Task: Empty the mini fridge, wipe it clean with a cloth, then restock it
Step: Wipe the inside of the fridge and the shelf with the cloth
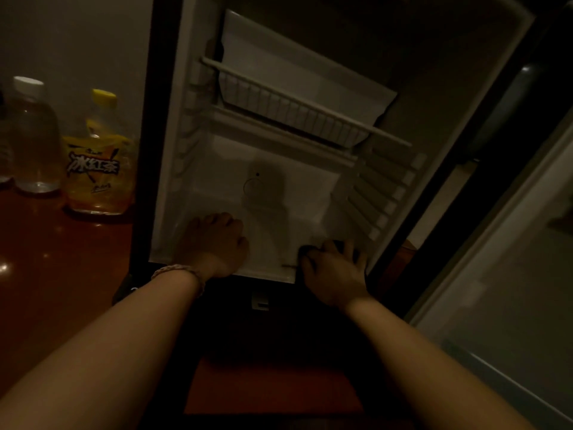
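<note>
Nearest us, two bare forearms reach forward, a braided band on the left wrist. The left hand rests on the mini fridge floor at the near left, fingers curled under, and whether it holds anything I cannot tell. The right hand sits at the near right corner of the floor, fingers bent around something dark, likely the cloth, though the gloom hides its shape. So this looks like the wiping stage.

The fridge stands open in the middle of the scene, its cavity holding no drinks, walls and floor pale, with ribbed shelf slots down both sides. Its door swings out to the right.

Risks from here, as I judge it: an elbow drawn back wide on the left could knock the bottles standing just outside, and a hand lifted carelessly could catch the wire shelf above and unseat it. The dim light could also let a dirty patch go unnoticed.

Farther in, a round dial mark shows on the back wall, and above the shelf a white compartment. Off to the far left, on the reddish surface, wait a yellow tea bottle and a clear bottle
</note>
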